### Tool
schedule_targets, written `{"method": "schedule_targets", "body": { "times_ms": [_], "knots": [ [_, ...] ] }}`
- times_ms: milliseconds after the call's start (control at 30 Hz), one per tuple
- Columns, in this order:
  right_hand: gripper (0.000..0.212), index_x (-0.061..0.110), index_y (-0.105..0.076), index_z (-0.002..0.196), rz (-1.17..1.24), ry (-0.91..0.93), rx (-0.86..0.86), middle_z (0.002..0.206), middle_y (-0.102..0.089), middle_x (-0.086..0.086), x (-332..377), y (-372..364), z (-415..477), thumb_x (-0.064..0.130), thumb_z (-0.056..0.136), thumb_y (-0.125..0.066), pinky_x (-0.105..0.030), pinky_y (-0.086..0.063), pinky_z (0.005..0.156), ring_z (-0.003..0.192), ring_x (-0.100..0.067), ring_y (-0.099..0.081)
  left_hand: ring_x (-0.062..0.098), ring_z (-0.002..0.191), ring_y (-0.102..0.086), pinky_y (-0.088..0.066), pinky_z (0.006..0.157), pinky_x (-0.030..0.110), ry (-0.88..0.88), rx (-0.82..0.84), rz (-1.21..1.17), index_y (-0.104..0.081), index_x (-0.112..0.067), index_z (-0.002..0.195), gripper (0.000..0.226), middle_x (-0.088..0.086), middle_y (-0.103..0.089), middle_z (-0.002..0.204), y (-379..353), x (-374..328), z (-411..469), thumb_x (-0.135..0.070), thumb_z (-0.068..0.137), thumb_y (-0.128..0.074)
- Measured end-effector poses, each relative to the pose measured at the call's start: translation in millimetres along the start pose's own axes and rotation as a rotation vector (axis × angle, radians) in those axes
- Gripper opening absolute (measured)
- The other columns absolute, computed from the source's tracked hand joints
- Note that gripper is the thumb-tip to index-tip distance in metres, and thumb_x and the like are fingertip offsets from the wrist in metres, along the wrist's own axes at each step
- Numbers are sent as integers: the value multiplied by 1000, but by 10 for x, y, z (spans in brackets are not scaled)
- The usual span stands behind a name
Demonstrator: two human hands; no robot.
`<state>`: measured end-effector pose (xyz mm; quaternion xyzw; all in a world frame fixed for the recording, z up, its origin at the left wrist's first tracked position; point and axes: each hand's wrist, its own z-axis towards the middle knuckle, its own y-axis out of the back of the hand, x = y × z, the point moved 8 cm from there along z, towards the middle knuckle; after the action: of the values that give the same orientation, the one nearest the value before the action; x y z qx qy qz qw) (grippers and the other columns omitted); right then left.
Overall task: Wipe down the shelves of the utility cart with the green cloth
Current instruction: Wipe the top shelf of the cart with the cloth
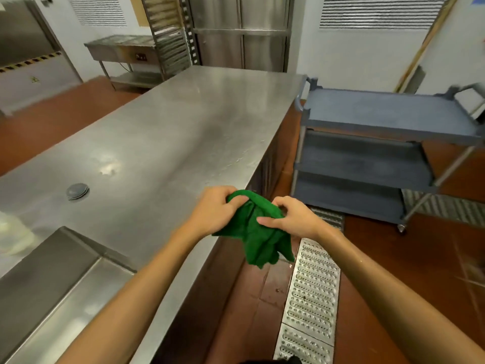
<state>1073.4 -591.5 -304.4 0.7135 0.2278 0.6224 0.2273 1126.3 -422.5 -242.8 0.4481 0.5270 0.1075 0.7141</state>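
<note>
Cloth (258, 240) hanging limp, soft, light | left hand (214, 210), right hand (291, 218) both pinching its top edge | cart (388, 114) standing well apart

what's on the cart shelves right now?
The utility cart has three grey shelves. The top shelf is bare; the visible parts of the middle and bottom shelves look empty, but their rear areas are shadowed by the shelf above.

A long steel desk (168, 132) with a sunken sink (65, 292) fills the left. Red-brown floor (420, 258) carries a metal drain grate (312, 290). White walls (354, 53) hold louvred vents (378, 11); steel cabinets (241, 32) stand behind.
</note>
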Motion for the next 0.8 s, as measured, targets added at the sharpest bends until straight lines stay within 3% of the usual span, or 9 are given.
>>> {"method": "schedule_targets", "body": {
  "times_ms": [100,267,433,500,633,733,800],
  "knots": [
    [32,28,-63,87,79,-22,-34,86,-69,5,-340,397,7,54,74,-77,-32,-55,74,79,-8,-68,21,64,-59,-44,63,39,-82,26,95,-62,-15,69,40,4,-62,63,-205,-439,325,-48,89,-54],
    [22,32,-68,100,128,7,-60,95,-73,10,-796,1020,-51,42,82,-74,-39,-57,85,89,-4,-69,23,63,-59,-44,62,41,-152,93,127,-61,-11,69,44,7,-61,62,-597,-934,792,-46,95,-57],
    [23,29,-67,114,83,-12,-153,102,-72,12,-1241,1410,-144,32,91,-65,-34,-55,87,95,-3,-67,11,56,-54,-37,55,23,-293,168,146,-64,-10,72,40,-1,-57,58,-1038,-1408,1162,-43,95,-61],
    [25,26,-65,118,55,-31,-211,105,-71,10,-1421,1550,-186,31,93,-62,-30,-55,85,97,-6,-66,9,62,-58,-39,57,18,-344,207,124,-68,-14,77,34,-2,-63,65,-1202,-1558,1285,-43,93,-63],
    [29,22,-63,112,1,-120,-310,103,-70,6,-1832,1812,-287,39,89,-66,-30,-54,81,94,-9,-65,2,71,-63,-42,61,16,-407,274,117,-70,-22,81,26,-7,-68,74,-1462,-1779,1527,-46,91,-64],
    [21,21,-62,111,-16,-140,-329,103,-70,5,-2059,1965,-368,33,93,-61,-29,-53,78,93,-8,-64,1,69,-62,-40,60,15,-449,277,104,-67,-28,79,26,-10,-66,70,-1611,-1946,1709,-52,88,-64],
    [19,21,-61,113,-65,-141,-349,104,-68,4,-2171,2083,-386,30,97,-55,-31,-52,80,96,-11,-63,1,72,-62,-41,62,16,-450,249,78,-69,-28,96,29,-9,-66,77,-1674,-2008,1860,-54,86,-64]
  ]
}}
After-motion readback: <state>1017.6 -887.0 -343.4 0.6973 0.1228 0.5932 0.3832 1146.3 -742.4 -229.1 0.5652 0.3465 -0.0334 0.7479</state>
